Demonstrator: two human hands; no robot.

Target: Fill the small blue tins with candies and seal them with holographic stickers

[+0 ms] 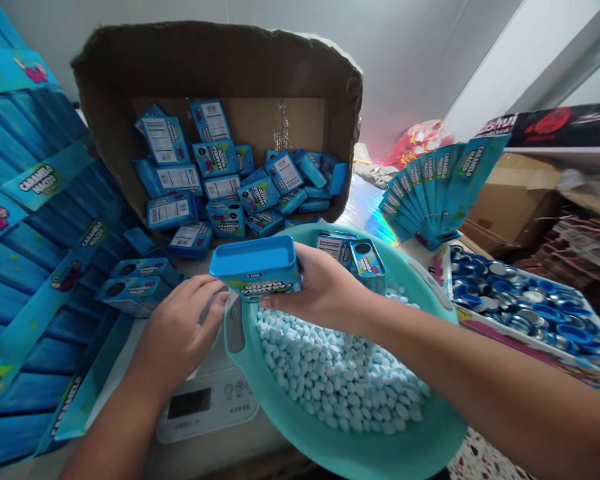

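A blue caramel tin (255, 260) is in my right hand (325, 283), tilted, with its flat blue end turned up. My fingers wrap its right side. It hangs over the left rim of a turquoise basin (280, 407) holding many pale blue candies (340, 380). My left hand (185, 333) is by the tin's lower left corner, next to the basin's grey handle. Its thumb and fingers are drawn together; whether anything is between them, or whether they touch the tin, I cannot tell. Below it lies a white kitchen scale (210, 407) with a dark display.
More tins (367, 260) stand in the basin's far side. Behind is a cardboard box (215, 67) with many blue tins. Printed blue packaging (30, 267) rises at left, beside two tins (135, 293). Fanned blue cards (440, 187) and a tray of round lids (530, 307) are at right.
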